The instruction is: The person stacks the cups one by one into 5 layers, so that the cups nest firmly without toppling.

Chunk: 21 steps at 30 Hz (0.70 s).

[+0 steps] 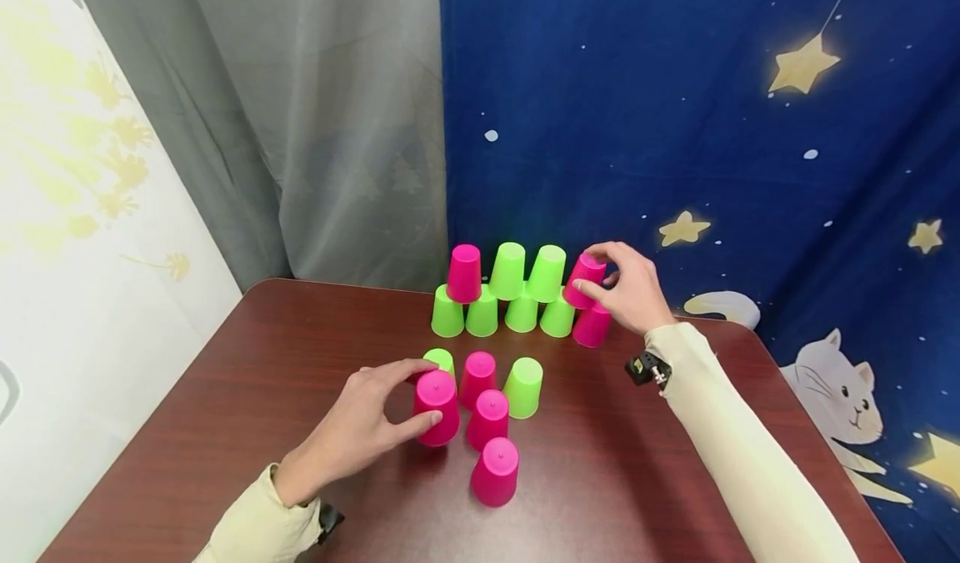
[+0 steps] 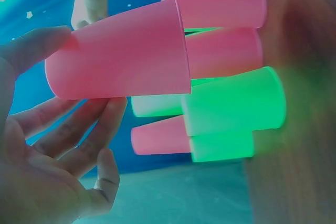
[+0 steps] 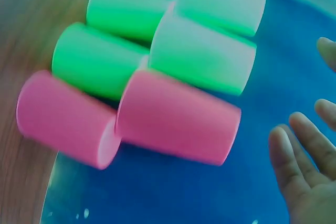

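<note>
On the brown table a two-tier wall of upturned cups stands at the back. My right hand is at the pink cup on the wall's top right end, above another pink cup. In the right wrist view its fingers are straight, with a small gap to that cup. My left hand grips a pink cup in the near cluster, thumb on one side and fingers on the other side of the cup.
The wall's top tier also has a pink cup and two green cups; the bottom tier is mostly green. Loose near cups: green, pink, pink. A blue starry curtain hangs behind.
</note>
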Each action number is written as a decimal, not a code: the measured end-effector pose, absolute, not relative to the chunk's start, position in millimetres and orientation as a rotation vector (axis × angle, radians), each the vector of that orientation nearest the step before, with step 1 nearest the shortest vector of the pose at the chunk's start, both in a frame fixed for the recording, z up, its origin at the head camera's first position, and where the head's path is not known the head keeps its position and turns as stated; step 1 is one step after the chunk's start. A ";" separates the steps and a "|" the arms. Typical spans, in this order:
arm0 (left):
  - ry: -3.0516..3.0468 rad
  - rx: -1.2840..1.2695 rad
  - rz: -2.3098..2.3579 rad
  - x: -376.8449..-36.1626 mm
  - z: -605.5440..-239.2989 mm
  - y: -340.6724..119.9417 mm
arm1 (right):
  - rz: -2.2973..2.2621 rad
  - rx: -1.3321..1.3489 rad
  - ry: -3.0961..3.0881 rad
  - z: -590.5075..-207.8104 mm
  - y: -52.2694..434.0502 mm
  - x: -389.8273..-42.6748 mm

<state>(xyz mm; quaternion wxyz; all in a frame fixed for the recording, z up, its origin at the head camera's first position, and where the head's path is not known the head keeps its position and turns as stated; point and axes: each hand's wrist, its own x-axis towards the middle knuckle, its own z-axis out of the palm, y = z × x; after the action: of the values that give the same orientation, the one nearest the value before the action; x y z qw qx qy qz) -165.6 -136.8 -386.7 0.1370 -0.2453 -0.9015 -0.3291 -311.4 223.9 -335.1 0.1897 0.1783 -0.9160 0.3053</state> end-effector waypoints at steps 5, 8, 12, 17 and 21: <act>-2.577 -0.764 -0.958 -172.6 -369.9 -135.6 | 0.863 0.669 -2.577 -343.6 209.1 -289.5; -2.567 -0.769 -0.961 -179.7 -358.9 -135.1 | 0.863 0.778 -2.607 -352.8 200.2 -278.4; -2.544 -0.768 -0.985 -193.8 -347.8 -134.5 | 0.839 0.885 -2.658 -372.7 191.4 -267.8; -2.546 -0.740 -1.003 -214.1 -341.6 -132.7 | 0.781 0.952 -2.743 -399.7 182.7 -258.4; -2.551 -0.714 -1.009 -230.2 -335.5 -129.0 | 0.781 0.975 -2.769 -413.6 176.8 -254.7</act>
<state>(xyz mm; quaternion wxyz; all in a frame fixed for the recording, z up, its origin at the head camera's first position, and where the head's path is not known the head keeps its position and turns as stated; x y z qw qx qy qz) -230.2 -129.0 -335.5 0.1527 -0.2488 -0.8894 -0.3519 -254.7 176.8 -413.6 0.0518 0.3205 -0.9103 0.2567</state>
